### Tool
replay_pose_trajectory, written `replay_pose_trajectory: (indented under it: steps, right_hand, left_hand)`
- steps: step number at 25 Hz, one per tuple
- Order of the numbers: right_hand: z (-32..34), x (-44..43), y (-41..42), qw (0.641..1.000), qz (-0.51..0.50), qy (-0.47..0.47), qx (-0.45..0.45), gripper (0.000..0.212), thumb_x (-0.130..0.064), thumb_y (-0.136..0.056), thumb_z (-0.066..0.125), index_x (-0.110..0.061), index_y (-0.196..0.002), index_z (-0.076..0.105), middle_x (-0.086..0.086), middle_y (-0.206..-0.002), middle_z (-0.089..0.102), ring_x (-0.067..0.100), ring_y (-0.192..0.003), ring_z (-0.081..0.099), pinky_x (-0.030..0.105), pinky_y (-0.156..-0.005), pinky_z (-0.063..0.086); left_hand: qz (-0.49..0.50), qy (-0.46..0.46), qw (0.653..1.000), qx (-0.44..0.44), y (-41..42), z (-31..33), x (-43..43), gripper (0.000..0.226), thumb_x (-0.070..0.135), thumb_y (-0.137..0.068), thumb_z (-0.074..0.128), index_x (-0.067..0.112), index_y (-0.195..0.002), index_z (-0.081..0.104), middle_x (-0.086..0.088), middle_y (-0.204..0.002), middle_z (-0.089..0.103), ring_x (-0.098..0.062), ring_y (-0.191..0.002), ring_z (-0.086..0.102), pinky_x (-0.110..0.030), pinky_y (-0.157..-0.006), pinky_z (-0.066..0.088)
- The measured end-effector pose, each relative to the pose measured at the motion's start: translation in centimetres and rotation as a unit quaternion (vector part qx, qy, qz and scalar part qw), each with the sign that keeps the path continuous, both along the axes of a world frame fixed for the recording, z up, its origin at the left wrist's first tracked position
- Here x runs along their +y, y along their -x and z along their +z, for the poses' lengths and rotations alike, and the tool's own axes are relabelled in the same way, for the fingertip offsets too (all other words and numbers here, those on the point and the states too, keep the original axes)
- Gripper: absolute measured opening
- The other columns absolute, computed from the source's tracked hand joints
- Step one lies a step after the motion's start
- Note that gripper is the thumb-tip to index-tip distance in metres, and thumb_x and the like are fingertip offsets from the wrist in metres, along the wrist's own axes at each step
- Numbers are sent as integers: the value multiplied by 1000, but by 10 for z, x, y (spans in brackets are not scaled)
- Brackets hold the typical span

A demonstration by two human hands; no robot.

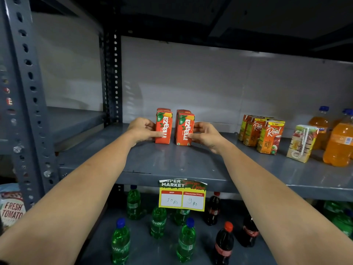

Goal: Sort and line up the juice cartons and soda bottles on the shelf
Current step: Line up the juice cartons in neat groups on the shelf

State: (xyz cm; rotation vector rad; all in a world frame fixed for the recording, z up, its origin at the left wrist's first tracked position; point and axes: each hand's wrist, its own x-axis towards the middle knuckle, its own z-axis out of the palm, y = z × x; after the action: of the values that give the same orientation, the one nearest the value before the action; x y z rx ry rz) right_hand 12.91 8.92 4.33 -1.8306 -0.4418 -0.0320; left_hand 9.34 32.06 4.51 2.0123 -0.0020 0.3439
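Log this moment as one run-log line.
left hand: holds left Maaza carton | right hand: holds right Maaza carton | both upright, apart

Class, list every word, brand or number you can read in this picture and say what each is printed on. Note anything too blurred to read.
"maaza" and "10/-": the two front red cartons.
"Real": the orange cartons.
"APPLE": the front Real carton.
"MARKET", "MRP", "10 Rs", "Discounted Price", "9 Rs": the price tag.
"Sprite": the green bottles.
"FRESH TOMATO": the packet at far left.
Unreadable: cola bottle labels, orange bottle labels, the side-on carton.
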Motion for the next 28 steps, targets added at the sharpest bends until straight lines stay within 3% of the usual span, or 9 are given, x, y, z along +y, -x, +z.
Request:
replay_pose_trajectory:
  steps: [4,7,11,13,17,19,22,25,28]
  right_hand:
    - [-2,1,-1,1000,-7,9,-13,37,-13,-85,63,-12,-118,48,8,-115,57,18,-105,57,25,-72,55]
    - [-2,2,-3,1000,-17,24,-11,39,-16,-85,63,-14,-120,47,5,-116,56,17,-107,55,34,-83,54]
    - [-3,1,-3,1000,-4,23,-6,38,-17,-83,67,-17,-115,46,2,-111,57,14,-103,57,25,-75,54]
    - [-4,3,0,1000,-16,16,-21,43,-18,-77,73,-17,-111,47,0,-104,58,11,-95,59,22,-71,53]
    - [-3,-6,18,987,-123,-23,-102,37,-14,-72,76,-12,-98,49,8,-92,59,17,-82,57,30,-79,49]
    - [-5,-13,27,974,-154,28,-165,30,-14,-73,74,-12,-89,49,6,-83,58,15,-72,53,21,-68,44]
    - [-11,-31,43,958,-141,127,-213,24,-19,-74,71,-12,-80,49,2,-76,58,12,-62,50,14,-54,35]
    - [-11,-81,60,949,-141,157,-236,20,-19,-75,70,-12,-78,51,2,-73,58,11,-60,50,10,-53,36]
    - [-6,-147,69,930,-147,224,-251,15,-13,-74,68,-11,-80,55,4,-75,60,12,-63,52,18,-61,40]
  left_hand:
    - [-6,11,1000,10,1,0,3,53,15,-68,84,0,-114,61,-15,-110,68,-23,-97,67,-33,-77,58]
    - [-2,1,1000,8,1,1,3,54,16,-69,83,1,-115,60,-14,-111,67,-23,-100,66,-34,-78,59]
    - [-1,-5,1000,6,5,0,3,55,19,-68,84,1,-114,61,-14,-112,68,-23,-99,67,-38,-85,57]
    - [37,-45,998,-18,8,-4,5,54,26,-63,88,4,-107,66,-8,-102,71,-18,-91,67,-28,-78,55]
    - [95,-129,983,-87,26,-9,-6,44,35,-58,89,6,-85,69,0,-70,67,-9,-64,58,-15,-59,40]
    - [93,-140,978,-126,39,-13,-15,37,36,-61,88,9,-78,68,1,-64,65,-10,-59,57,-14,-58,40]
    - [51,-202,962,-180,64,-16,-33,29,42,-65,84,19,-71,68,4,-70,70,-8,-68,64,-17,-64,44]
    - [-7,-222,953,-207,90,-15,-71,30,54,-69,74,25,-71,67,13,-75,69,1,-74,63,-26,-72,50]
    - [-61,-304,931,-192,104,-14,-127,57,78,-68,50,27,-86,68,11,-89,70,-9,-85,63,-36,-80,53]
